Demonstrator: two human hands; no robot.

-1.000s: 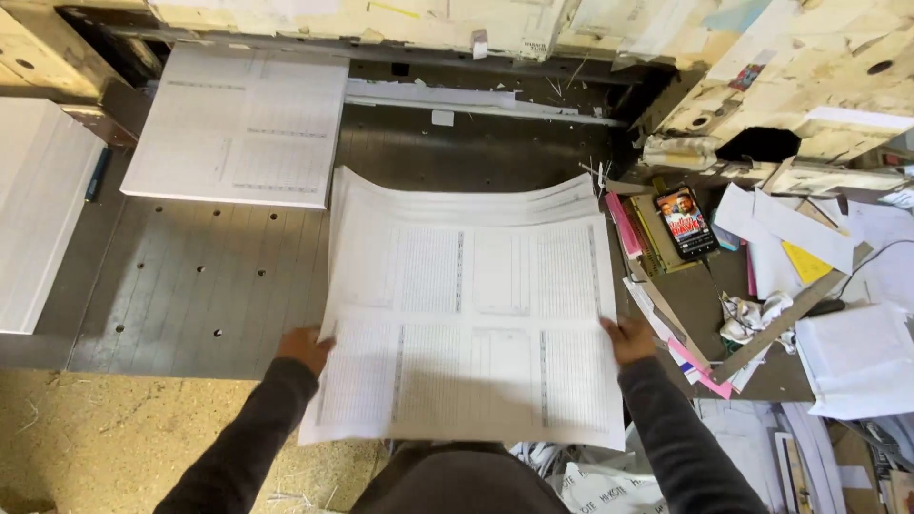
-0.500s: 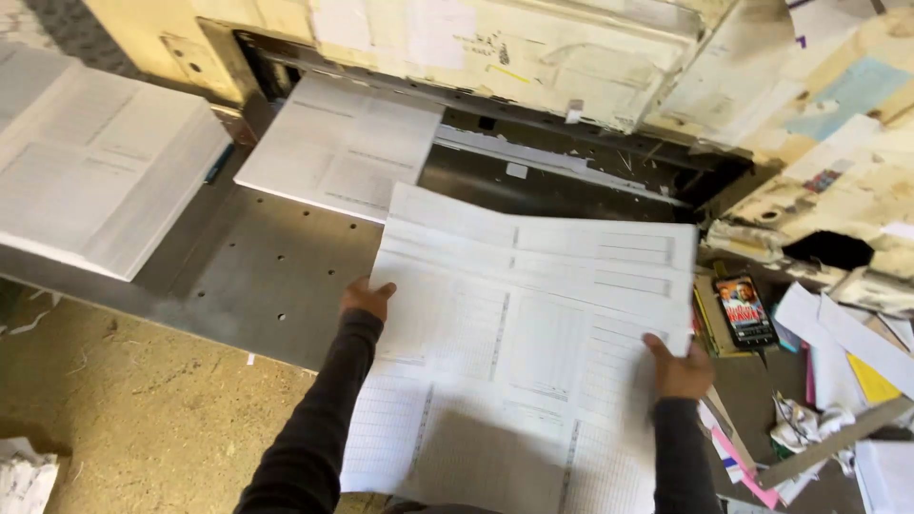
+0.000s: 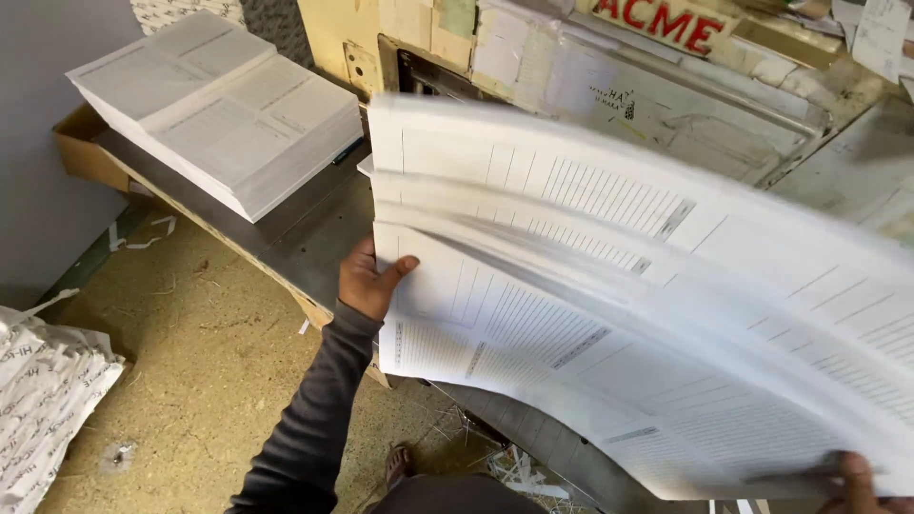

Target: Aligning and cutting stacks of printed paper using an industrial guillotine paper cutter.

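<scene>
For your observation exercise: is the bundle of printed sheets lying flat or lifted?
Lifted: both hands, left hand and right hand, hold the printed sheets bowed above the metal table.

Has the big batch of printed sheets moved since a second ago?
Yes. The printed sheets, gripped by the left hand and right hand, have risen off the metal table, fanning upward.

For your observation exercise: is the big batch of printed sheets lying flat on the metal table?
No: the printed sheets are lifted and bowed in the air, gripped by the left hand and right hand at opposite edges.
</scene>
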